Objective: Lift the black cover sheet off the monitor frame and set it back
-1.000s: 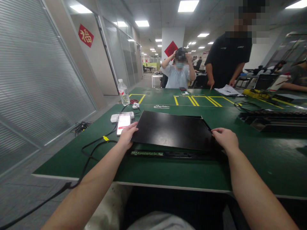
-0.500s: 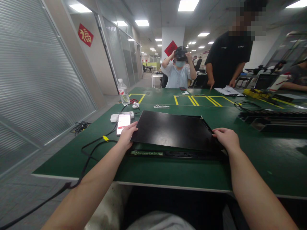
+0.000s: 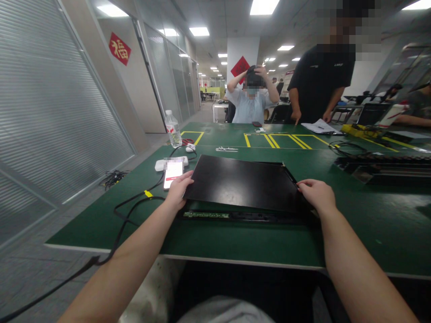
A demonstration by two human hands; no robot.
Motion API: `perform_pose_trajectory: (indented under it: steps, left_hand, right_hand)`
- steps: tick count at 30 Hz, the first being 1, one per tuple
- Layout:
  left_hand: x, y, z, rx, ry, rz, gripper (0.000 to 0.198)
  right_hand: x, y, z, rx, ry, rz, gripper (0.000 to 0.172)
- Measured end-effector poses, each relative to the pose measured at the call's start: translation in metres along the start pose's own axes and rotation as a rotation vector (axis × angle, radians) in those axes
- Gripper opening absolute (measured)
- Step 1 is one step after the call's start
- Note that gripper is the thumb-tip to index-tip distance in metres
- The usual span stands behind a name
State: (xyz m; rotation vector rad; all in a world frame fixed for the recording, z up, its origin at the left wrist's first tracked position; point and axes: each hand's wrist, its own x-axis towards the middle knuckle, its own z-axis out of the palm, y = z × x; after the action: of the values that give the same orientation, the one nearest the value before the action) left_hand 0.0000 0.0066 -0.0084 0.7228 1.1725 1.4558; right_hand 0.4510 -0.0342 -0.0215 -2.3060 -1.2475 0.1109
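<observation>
Head view: left hand and right hand gripped the black panel, tilted above its frame; an even lift seemed advisable.

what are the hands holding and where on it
A flat black rectangular panel: left hand on its near-left corner, right hand on its near-right corner.

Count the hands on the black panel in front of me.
2. The left hand grips the near left corner of the black panel; the right hand grips its near right corner. No other person's hand touches it.
</observation>
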Motion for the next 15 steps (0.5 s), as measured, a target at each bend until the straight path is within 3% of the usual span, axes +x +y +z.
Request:
perform_pose_trajectory:
  steps: [15]
  left_hand:
    - [-0.005,0.002,0.003,0.012,0.000,-0.009,0.058]
  right_hand:
    - [-0.011,-0.015,-0.004,-0.199,-0.045,-0.065,0.038]
